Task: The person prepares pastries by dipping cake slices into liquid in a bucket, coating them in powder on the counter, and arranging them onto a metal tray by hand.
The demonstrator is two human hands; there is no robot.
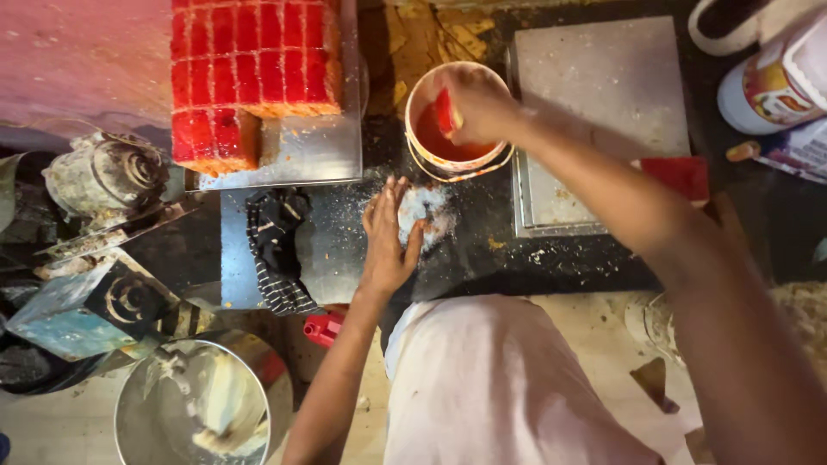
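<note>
Landmark = round white plastic tub w/ red liquid (457,151), sitting on the dark table (482,258) near its middle. Right hand (478,103) is over the tub's mouth, fingers curled shut round a small red piece (444,112) held just above the liquid. Left hand (388,237) lies just below the tub, palm down, fingers loosely spread and bent over a white crumbly coated lump (422,211), touching it; white crumbs scattered round it. Left of the tub, nearly touching its rim: shiny steel tray (301,155) carrying a red-topped cake cut in squares (250,69). Below that tray, a black striped cloth (276,245). Right of the tub, tight against it: flat pale square slab on a metal base (603,77), a red square piece (680,176) at its lower right corner. Open room is slim: only the dark strip below the tub toward the table's near edge. Steel bowl (207,400) far lower left, off the table.
</note>
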